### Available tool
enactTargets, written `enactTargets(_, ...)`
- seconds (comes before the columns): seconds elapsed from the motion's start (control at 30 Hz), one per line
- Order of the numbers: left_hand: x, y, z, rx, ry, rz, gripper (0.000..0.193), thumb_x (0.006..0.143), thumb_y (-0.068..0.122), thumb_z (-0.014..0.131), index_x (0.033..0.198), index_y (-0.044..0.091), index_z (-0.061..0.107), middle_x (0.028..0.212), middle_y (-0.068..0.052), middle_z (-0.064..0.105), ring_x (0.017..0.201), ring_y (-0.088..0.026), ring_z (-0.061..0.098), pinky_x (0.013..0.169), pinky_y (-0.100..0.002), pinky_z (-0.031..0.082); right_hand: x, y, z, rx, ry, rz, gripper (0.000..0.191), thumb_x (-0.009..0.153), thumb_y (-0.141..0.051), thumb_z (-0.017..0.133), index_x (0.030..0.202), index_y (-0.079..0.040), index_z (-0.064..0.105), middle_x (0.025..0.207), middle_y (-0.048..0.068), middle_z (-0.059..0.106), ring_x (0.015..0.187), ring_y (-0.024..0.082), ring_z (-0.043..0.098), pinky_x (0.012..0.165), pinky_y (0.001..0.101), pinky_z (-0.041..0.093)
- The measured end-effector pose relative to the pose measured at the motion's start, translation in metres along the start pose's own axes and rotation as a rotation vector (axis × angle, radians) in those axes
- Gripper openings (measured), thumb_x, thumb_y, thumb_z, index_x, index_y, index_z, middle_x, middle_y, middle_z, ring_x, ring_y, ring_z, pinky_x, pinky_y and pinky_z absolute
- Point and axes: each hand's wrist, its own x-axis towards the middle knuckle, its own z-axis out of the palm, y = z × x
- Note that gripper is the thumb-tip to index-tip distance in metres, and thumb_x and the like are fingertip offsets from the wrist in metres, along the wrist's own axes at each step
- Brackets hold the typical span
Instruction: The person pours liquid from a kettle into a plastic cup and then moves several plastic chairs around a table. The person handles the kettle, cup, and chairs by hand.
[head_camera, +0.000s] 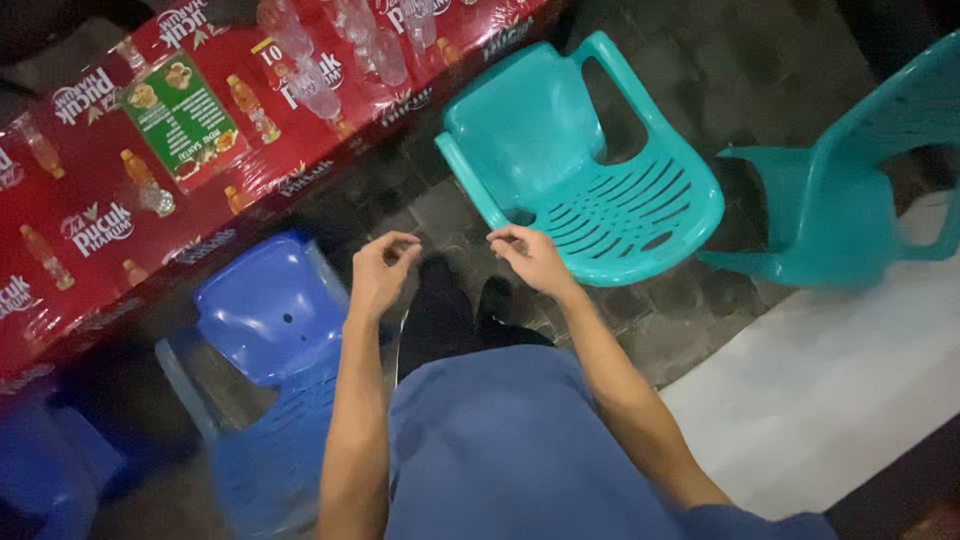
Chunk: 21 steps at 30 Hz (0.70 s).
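- The left hand (380, 272) hangs in the air above the dark paved floor (700, 70), fingers curled loosely inward with thumb near fingertips, gripping nothing that shows.
- The right hand (532, 257) is level with it and a little apart, fingers bent in the same loose curl, also holding nothing visible.
- Nearest the right hand is the teal chair (590, 170): its seat edge lies just beyond the fingertips, not touching.
- Nearest the left hand is the blue chair (270, 310), just to its left and below the forearm, apart from the hand.
- Open room is narrow: a strip of floor runs between the two chairs, and the person's dark shoes (470, 310) stand in it.
- Both chairs are moulded plastic, smooth and glossy, with slotted seats and rounded armrests.
- A second teal chair (850, 190) stands at the right edge, close beside the first, closing that side.
- A table (100, 200) covered in shiny red printed plastic crosses the upper left; clear bottles (320, 60) stand on it and a green card (182, 120) lies flat.
- The table's edge hems in the blue chair from behind.
- A pale, smooth slab (830, 390) fills the lower right, its straight edge meeting the rough dark paving.
- Blue cloth (500, 450) covers the person's lap at the bottom.
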Motion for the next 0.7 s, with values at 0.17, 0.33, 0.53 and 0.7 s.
enactTargets(0.17, 0.081, -0.001, -0.011, -0.056, 0.012, -0.02, 0.016, 0.092, 0.017, 0.073, 0.102, 0.005, 0.076, 0.084, -0.007, 0.076, 0.077, -0.011, 0.071, 0.074, -0.028, 0.056, 0.079, -0.001, 0.006, -0.033, -0.034, 0.096, 0.023, 0.096, -0.021, 0.069, 0.113, -0.007, 0.075, 0.093, 0.002, 0.077, 0.077, 0.012, 0.068, 0.071, 0.0277, 0.055)
enactTargets(0.33, 0.195, -0.01, -0.029, 0.005, -0.072, 0.001, 0.017, 0.091, 0.018, 0.074, 0.102, 0.005, 0.076, 0.084, -0.007, 0.076, 0.077, -0.013, 0.071, 0.074, -0.029, 0.056, 0.19, -0.008, 0.006, 0.012, -0.026, 0.105, 0.023, 0.096, -0.019, 0.068, 0.113, -0.005, 0.074, 0.092, 0.002, 0.076, 0.08, 0.011, 0.069, 0.072, 0.0283, 0.056)
enactTargets(0.53, 0.325, -0.013, -0.054, -0.011, -0.187, 0.051, 0.02, 0.089, 0.018, 0.074, 0.104, 0.004, 0.074, 0.087, -0.008, 0.075, 0.078, -0.015, 0.071, 0.073, -0.031, 0.057, 0.339, -0.008, -0.012, 0.081, 0.053, 0.143, 0.022, 0.097, -0.018, 0.067, 0.112, -0.003, 0.073, 0.092, 0.004, 0.076, 0.081, 0.012, 0.072, 0.074, 0.0284, 0.057)
enactTargets(0.7, 0.397, -0.021, -0.066, 0.059, -0.37, -0.075, 0.018, 0.089, 0.017, 0.073, 0.102, 0.005, 0.074, 0.083, -0.009, 0.074, 0.075, -0.017, 0.07, 0.071, -0.032, 0.056, 0.44, 0.013, -0.021, 0.102, 0.138, 0.17, 0.021, 0.097, -0.016, 0.067, 0.112, -0.004, 0.073, 0.093, 0.005, 0.076, 0.079, 0.014, 0.074, 0.071, 0.0282, 0.057)
